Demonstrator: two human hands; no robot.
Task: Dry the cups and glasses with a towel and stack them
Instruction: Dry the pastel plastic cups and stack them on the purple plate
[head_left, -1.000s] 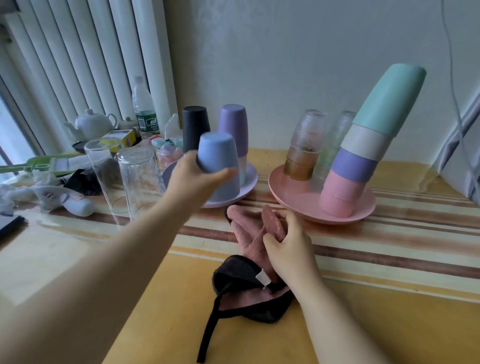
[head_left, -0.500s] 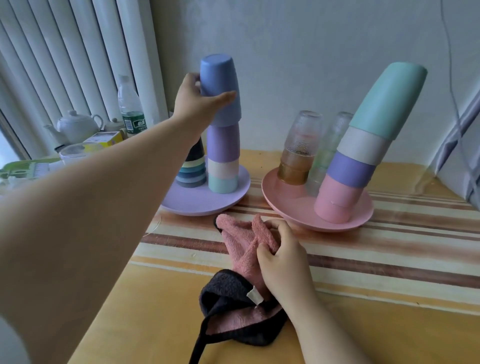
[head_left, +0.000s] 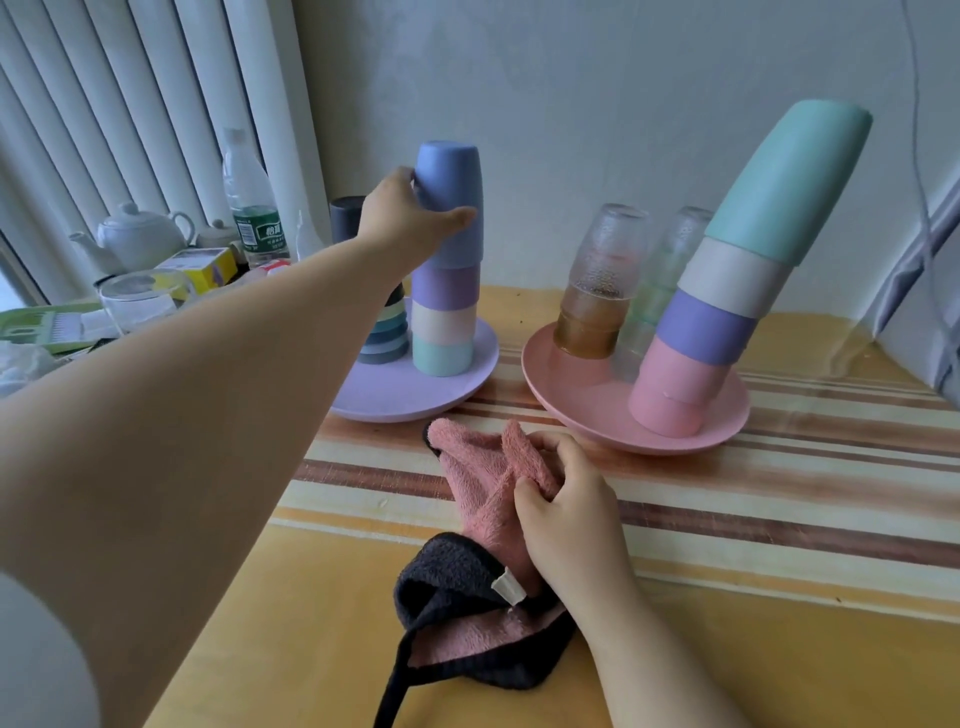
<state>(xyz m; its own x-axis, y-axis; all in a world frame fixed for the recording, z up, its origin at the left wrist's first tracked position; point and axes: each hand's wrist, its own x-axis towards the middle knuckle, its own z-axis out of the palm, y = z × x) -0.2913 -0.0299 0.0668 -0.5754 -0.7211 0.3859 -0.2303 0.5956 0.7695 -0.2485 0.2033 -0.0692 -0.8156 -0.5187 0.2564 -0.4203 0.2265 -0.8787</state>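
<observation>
- Cups first: my left hand (head_left: 410, 221) has its fingers and thumb wrapped round the blue cup (head_left: 451, 200), which sits upside down on top of the purple-plate stack (head_left: 444, 312) at far left of the bench (head_left: 779, 649). I judge it is seated or nearly so, but I cannot tell whether it has dropped fully over the lilac cup beneath.
- My right hand (head_left: 563, 512) lies near me, pinching a fold of the pink towel (head_left: 480, 480); the towel's dark backing and strap trail toward the near edge.
- Risk one: if I let go of the blue cup while it is cocked, or drag my hand away sideways, the four-high column could tip. It stands near the right rim of the purple plate (head_left: 410, 402), so a topple would likely carry it off the plate.
- Risk two: my left forearm crosses just above the clear glass (head_left: 137, 304) and clutter at left; a careless pull back could knock that over.
- Risk three: the tall stack (head_left: 748, 291) on the pink plate (head_left: 587, 415) leans right, its teal cup well out over the base. A jolt to the bench or a tug of the towel against that plate's near rim might bring it down, perhaps onto the two upturned glasses (head_left: 602, 280) touching or just beside it.
- Any damp left inside nested cups could make them stick.
</observation>
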